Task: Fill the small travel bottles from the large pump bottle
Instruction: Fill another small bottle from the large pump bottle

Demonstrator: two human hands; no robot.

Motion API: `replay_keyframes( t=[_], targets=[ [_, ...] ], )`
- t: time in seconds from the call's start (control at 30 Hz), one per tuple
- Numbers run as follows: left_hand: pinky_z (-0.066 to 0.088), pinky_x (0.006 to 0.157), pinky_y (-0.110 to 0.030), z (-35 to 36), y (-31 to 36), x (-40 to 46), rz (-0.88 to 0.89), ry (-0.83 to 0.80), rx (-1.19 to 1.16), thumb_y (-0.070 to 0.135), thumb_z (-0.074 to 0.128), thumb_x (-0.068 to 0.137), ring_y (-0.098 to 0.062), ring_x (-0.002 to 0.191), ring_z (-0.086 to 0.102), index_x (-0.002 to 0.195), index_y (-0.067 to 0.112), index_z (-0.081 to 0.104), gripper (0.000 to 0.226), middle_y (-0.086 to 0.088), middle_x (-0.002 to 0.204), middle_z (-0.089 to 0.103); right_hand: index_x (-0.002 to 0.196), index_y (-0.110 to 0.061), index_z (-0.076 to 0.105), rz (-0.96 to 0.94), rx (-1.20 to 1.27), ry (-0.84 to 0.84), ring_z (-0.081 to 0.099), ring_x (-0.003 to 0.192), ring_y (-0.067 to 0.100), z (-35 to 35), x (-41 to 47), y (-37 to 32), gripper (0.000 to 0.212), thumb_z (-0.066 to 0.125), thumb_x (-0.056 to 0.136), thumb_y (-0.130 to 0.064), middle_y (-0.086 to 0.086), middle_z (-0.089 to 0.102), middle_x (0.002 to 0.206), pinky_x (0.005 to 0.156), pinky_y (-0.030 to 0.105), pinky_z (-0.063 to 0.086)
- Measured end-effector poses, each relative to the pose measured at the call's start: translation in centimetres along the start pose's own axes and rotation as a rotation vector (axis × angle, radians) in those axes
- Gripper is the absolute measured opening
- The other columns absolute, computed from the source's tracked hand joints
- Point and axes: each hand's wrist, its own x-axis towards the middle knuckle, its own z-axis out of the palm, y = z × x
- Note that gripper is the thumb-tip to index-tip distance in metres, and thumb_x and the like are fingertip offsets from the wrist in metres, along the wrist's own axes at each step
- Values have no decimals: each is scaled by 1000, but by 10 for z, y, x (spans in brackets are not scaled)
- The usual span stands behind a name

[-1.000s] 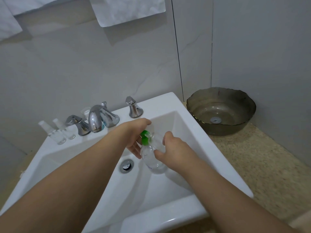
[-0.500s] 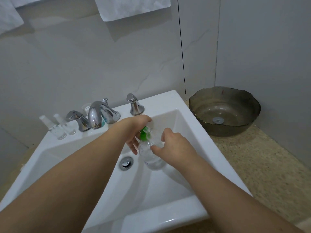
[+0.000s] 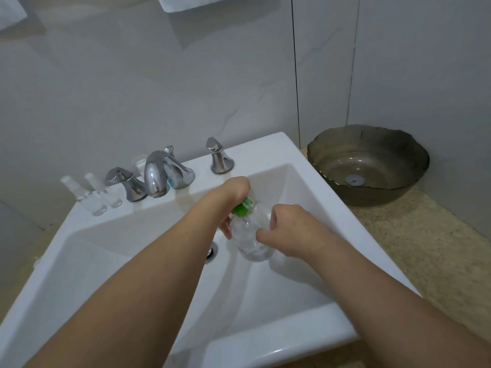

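Grey tiled wall, white sink (image 3: 268,152) on a speckled counter, brown glass bowl (image 3: 368,166) at the right corner. Both hands work over the basin, above the drain (image 3: 212,252). Right hand (image 3: 288,231) wraps its fingers round the clear pump bottle (image 3: 248,236), tilted, base low. Left hand (image 3: 231,197) sits curled over the green pump head (image 3: 242,208). Compared with a second ago the hands hold the same grip; the bottle leans a little more and the view has shifted slightly. No liquid visible leaving it. Two small travel bottles (image 3: 91,197) stand on the sink ledge left of the faucet (image 3: 156,173), well apart from the hands. Judgement: pump head is being unscrewed or worked; filling not begun.
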Motion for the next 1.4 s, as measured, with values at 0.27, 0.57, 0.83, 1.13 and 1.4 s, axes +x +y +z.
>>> replay_keyframes(
  t=[0.27,0.57,0.83,1.13,1.4],
  targets=[
    [46,94,-69,-12,-3,3,-27,-105,-81,46,39,97,-48,108,58,109,3,53,47,-17,106,61,85,-17,49,-66,-82,104,54,78,24,-4,0,-2,33,61,79,-48,-1,52,81,60,30,39],
    [42,93,-73,-32,13,-4,59,-134,-110,48,35,99,-41,106,61,126,0,59,60,-15,122,60,90,-15,49,-112,-87,168,54,81,26,-5,-1,-3,35,59,83,-47,1,52,84,62,30,38],
    [49,88,-67,-6,5,-1,60,-10,17,34,33,96,-43,109,58,120,2,53,44,-16,119,60,96,-18,46,-77,3,78,52,79,20,-5,-4,-1,33,62,80,-42,-6,48,80,55,30,36],
    [53,84,-58,3,3,4,51,24,-17,18,32,88,-39,99,67,112,4,65,43,-21,109,70,85,-16,52,-38,-3,-20,56,77,20,-6,-2,0,28,64,76,-40,-1,54,84,64,33,47],
    [52,86,-60,-1,3,3,68,25,27,25,34,87,-39,99,65,113,6,64,44,-18,111,68,81,-17,50,-91,-19,30,55,75,21,-8,-2,1,29,64,75,-41,-1,53,82,59,30,43]
  ],
)
